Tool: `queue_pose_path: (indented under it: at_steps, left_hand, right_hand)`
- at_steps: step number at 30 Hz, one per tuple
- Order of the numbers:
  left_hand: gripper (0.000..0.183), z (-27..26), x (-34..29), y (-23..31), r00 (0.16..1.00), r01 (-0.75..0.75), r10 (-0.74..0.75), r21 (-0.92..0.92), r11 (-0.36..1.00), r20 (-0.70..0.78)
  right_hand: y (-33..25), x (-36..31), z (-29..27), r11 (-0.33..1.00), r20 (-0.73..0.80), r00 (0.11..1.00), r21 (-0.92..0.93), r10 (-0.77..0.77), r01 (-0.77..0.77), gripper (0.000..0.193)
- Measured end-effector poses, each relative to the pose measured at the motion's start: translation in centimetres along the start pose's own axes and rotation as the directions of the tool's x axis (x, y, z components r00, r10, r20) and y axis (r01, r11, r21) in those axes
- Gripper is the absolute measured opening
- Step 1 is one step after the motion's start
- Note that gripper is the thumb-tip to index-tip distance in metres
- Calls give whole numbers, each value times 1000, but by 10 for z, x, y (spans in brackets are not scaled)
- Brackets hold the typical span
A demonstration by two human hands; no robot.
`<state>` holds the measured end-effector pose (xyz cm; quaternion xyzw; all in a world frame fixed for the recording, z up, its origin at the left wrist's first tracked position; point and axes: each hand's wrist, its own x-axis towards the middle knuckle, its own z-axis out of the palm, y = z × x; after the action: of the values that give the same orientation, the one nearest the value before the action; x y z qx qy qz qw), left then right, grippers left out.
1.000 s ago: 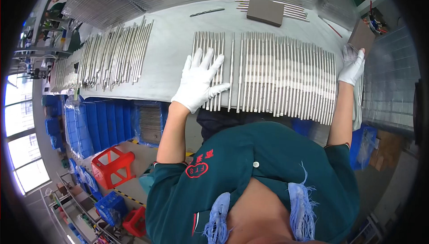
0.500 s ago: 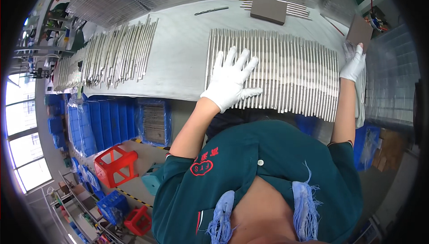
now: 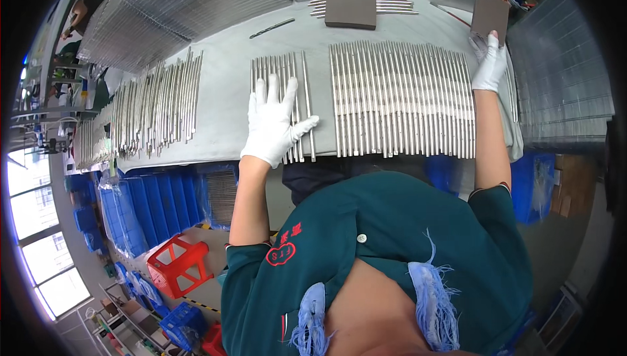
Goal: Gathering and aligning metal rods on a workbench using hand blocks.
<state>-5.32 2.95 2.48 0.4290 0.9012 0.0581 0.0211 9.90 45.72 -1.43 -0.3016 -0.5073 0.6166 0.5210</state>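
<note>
My left hand (image 3: 271, 121), in a white glove, lies flat with spread fingers on a small group of metal rods (image 3: 287, 65). One rod (image 3: 308, 108) stands a little apart beside its thumb. To the right, a wide row of metal rods (image 3: 401, 101) lies side by side on the pale-covered table (image 3: 225, 95). My right hand (image 3: 490, 62), gloved too, grips a brown rectangular block (image 3: 490, 13) past the row's right end, holding it by its lower edge.
Another batch of rods (image 3: 160, 105) covers the table's left part. A second brown block (image 3: 351, 11) rests on several rods at the back, near a drill bit (image 3: 272, 28). Clear plastic-wrapped stacks (image 3: 176, 10) line the far side. Blue crates (image 3: 157, 193) and a red stool (image 3: 177, 266) stand below left.
My left hand has slid left, parting a small group of rods from the wide row and leaving a gap. My right hand still holds the brown block.
</note>
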Motion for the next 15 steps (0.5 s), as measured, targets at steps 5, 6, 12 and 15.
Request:
queue_pose_path:
  at_steps: [5, 6, 12, 15]
  left_hand:
    - [90, 14, 28, 70, 916, -399, 393, -91, 912, -78]
    - [89, 16, 33, 85, 879, -476, 469, -130, 870, -80]
    - [88, 25, 44, 109, 820, -572, 563, -158, 805, -104]
    - [86, 18, 38, 96, 835, -549, 549, -116, 828, -40]
  right_hand:
    - [-1, -3, 10, 999, 28, 1000, 36, -15, 14, 42]
    - [1, -3, 9, 999, 24, 1000, 34, -15, 14, 42]
    - [-2, -2, 8, 997, 8, 1000, 71, 4, -4, 39]
    - [-3, -1, 5, 994, 15, 999, 99, 46, -47, 40]
